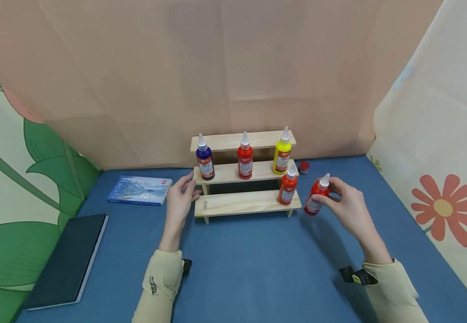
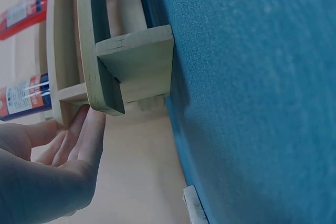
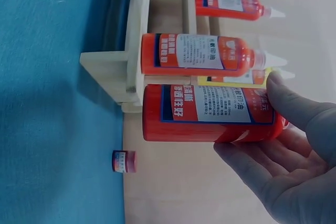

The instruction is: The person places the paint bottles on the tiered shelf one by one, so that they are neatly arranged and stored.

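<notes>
A three-tier wooden rack [image 1: 237, 204] stands on the blue table. My left hand [image 1: 181, 197] is at its left end, the fingertips right at the edges of the lower tiers [image 2: 79, 94] with the fingers fairly straight. With thumb and fingers my right hand [image 1: 344, 202] grips a red ink bottle [image 3: 210, 114], white nozzle up, just right of the rack. An orange-red bottle [image 1: 287, 188] stands at the right end of the bottom tier. On the middle tier are a dark blue bottle [image 1: 205, 161], a red bottle [image 1: 245, 159] and a yellow bottle [image 1: 282, 154].
A small red-lidded jar [image 1: 304, 167] sits behind the held bottle, near the back wall. On the left lie a blue picture-covered box [image 1: 140, 190] and a dark notebook [image 1: 68, 260]. A tan sheet [image 1: 225, 67] rises behind the rack.
</notes>
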Available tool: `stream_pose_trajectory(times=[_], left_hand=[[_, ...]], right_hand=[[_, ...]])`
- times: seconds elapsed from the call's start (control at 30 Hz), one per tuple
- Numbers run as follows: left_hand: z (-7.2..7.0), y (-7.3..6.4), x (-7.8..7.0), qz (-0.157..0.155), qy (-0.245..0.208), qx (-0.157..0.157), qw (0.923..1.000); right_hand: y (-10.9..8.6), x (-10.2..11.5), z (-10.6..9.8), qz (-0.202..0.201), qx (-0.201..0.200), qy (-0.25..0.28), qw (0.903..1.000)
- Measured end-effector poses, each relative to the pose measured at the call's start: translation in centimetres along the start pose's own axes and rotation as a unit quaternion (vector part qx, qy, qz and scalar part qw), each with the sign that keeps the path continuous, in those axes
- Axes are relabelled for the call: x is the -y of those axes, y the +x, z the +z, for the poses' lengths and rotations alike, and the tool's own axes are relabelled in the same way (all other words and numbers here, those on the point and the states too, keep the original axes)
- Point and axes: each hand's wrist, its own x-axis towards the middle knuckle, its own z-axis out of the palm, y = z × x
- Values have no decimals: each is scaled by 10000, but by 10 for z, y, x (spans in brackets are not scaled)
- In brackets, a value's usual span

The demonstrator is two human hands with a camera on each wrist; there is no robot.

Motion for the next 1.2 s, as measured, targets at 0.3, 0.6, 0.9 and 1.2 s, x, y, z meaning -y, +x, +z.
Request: stream_pose_trajectory(times=[0.3,0.6,0.9,1.2], left_hand=[[-1,-1,3,45,-28,-14,10000],[-1,-3,2,-43,35,-30,10000],[4,-2,3,80,28,-61,9999],[2,-4,6,52,-42,-92,9999]], right_hand=[[-4,9,-4,-43,114,-51,9999],[-9,23,-7,-149,315,79,9994],[-14,25,-6,-294,300,126,9990],[-14,31,-1,-392,354,153,9985]])
